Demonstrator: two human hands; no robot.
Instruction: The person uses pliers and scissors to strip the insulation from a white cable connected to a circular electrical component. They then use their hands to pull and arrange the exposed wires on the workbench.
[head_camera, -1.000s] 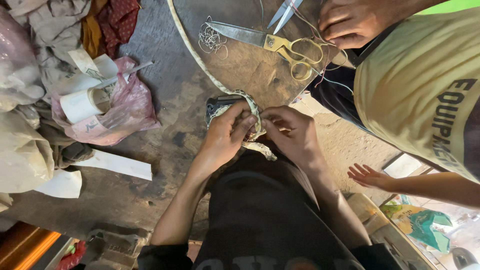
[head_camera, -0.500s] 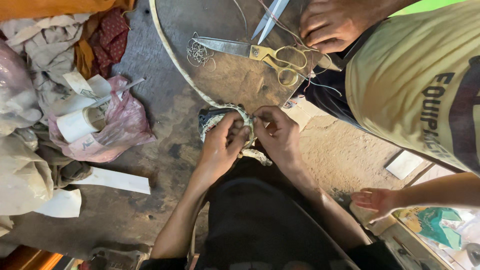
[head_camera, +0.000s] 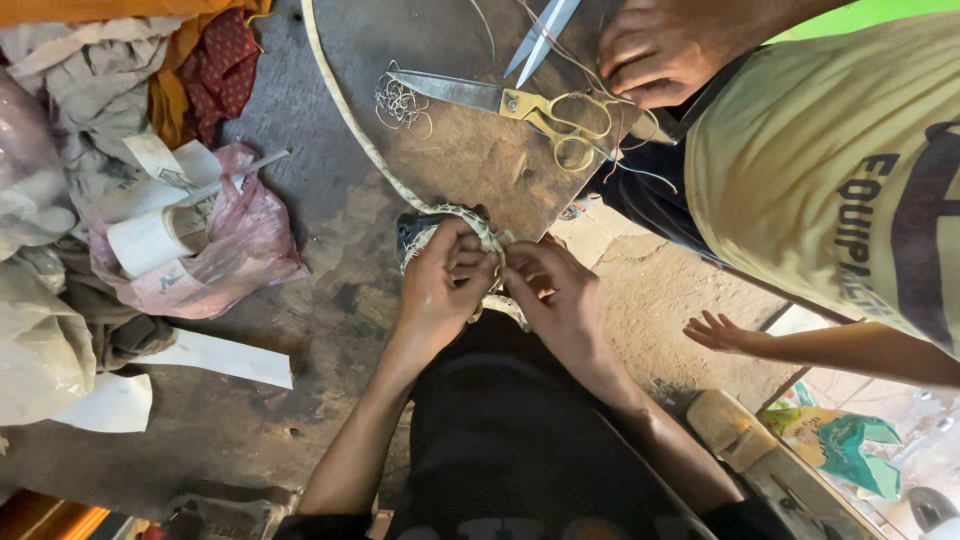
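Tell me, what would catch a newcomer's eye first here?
Probably the left hand and right hand pressed together at centre, pinching a pale braided cord over a small dark piece. Just above, brass-handled scissors lie on a worn round board, with another person's hand at its top edge.

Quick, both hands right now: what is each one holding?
Left hand: closed, pinching the pale braided cord against a dark piece.
Right hand: closed, fingers gripping the same cord beside the left.

A tailoring workshop: brass-handled scissors (head_camera: 520, 105) on a worn board (head_camera: 470, 150), thread scraps (head_camera: 400, 103), heaped cloth (head_camera: 90, 60).
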